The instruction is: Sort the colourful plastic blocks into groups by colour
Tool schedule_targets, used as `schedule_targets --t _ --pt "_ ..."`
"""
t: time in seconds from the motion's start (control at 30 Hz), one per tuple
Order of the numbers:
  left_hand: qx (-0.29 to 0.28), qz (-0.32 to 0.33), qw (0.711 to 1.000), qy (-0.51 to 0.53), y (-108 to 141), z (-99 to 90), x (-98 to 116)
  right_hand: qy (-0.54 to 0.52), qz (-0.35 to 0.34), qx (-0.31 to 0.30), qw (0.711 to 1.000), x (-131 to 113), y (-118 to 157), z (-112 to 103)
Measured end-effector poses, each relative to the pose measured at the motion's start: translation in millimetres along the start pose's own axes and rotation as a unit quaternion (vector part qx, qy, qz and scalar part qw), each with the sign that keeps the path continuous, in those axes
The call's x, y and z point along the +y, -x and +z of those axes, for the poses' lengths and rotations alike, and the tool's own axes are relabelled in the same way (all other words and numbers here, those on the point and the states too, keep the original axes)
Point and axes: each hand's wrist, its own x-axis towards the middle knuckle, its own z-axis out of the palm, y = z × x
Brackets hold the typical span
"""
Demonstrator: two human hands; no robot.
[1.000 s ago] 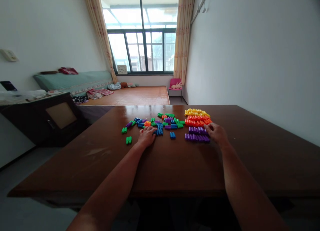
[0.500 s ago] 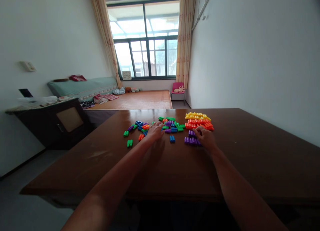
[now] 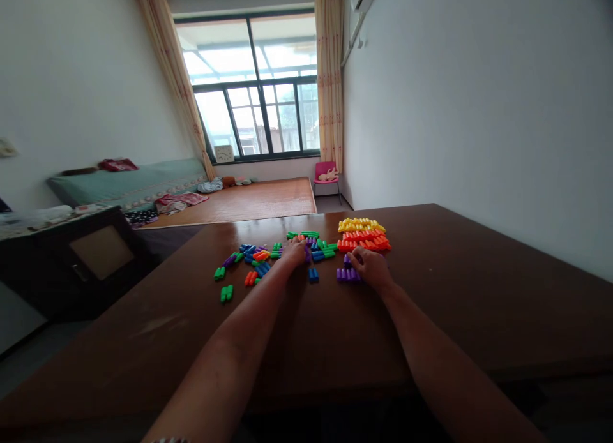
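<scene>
Purple pieces (image 3: 348, 275) sit rowed, seemingly by colour, under our curled right hand (image 3: 370, 265); our left hand (image 3: 294, 253) covers mixed pieces (image 3: 262, 255), both grips unclear.

Both your hands have moved over the colored pieces, and your view has turned right.
Your left hand (image 3: 295, 253) has gone from the near side of the loose pile to farther in, uncovering an orange pair (image 3: 250, 278) now beside your forearm. Your right hand (image 3: 371, 265) has shifted from the right end of the purple rows (image 3: 348, 275) to nearer their left end, hiding much of them.
</scene>
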Motion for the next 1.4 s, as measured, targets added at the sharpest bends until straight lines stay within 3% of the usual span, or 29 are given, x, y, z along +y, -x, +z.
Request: schedule_targets --t 0.17,0.27,0.33,0.43,0.53,0.73,0.83,0.9,0.97,1.03,1.1,1.23,1.4 --pt "0.006 0.01 1.0 0.022 15.6 -18.4 -17.4 -0.011 -0.012 0.002 1.0 -1.3 0.3 0.2" --pt "0.072 0.037 0.993 0.085 34.3 -20.7 -11.5 -0.056 -0.025 -0.007 0.998 -4.9 1.7 0.5" --pt "0.136 0.088 0.974 0.161 51.6 -16.3 2.8 -0.127 -0.037 -0.033 0.991 -10.4 3.6 1.6" --pt "0.184 0.198 0.934 0.235 80.0 -5.0 31.3 -0.271 -0.038 -0.139 0.952 -20.3 7.4 4.5" --pt "0.194 0.282 0.912 0.226 101.4 3.0 53.1 -0.357 -0.038 -0.241 0.901 -25.8 10.3 5.3" --pt "0.219 0.391 0.881 0.154 110.9 -0.6 64.7 -0.442 0.013 -0.324 0.836 -28.6 11.5 -5.5" --pt "0.212 0.417 0.875 0.122 110.1 -2.9 66.0 -0.443 0.046 -0.327 0.833 -25.8 10.2 -15.9" --pt "0.21 0.412 0.881 0.101 109.9 -3.7 64.7 -0.424 0.08 -0.289 0.855 -14.0 8.2 -27.2" --pt "0.22 0.386 0.891 0.089 109.7 -4.9 59.7 -0.381 0.131 -0.205 0.892 7.2 6.0 -41.1" --pt "0.234 0.352 0.902 0.087 109.0 -6.9 50.9 -0.294 0.191 -0.11 0.93 32.8 4.7 -54.1" --pt "0.248 0.321 0.91 0.092 107.5 -9.1 40.2 -0.163 0.241 -0.067 0.954 55.1 5.1 -62.4" --pt "0.265 0.256 0.923 0.109 101.9 -11.1 21.5 0.038 0.277 -0.113 0.953 73.7 8.6 -63.7" --pt "0.292 0.143 0.937 0.129 92.3 -8.5 4.1 0.115 0.278 -0.169 0.939 69.9 9.3 -58.7"
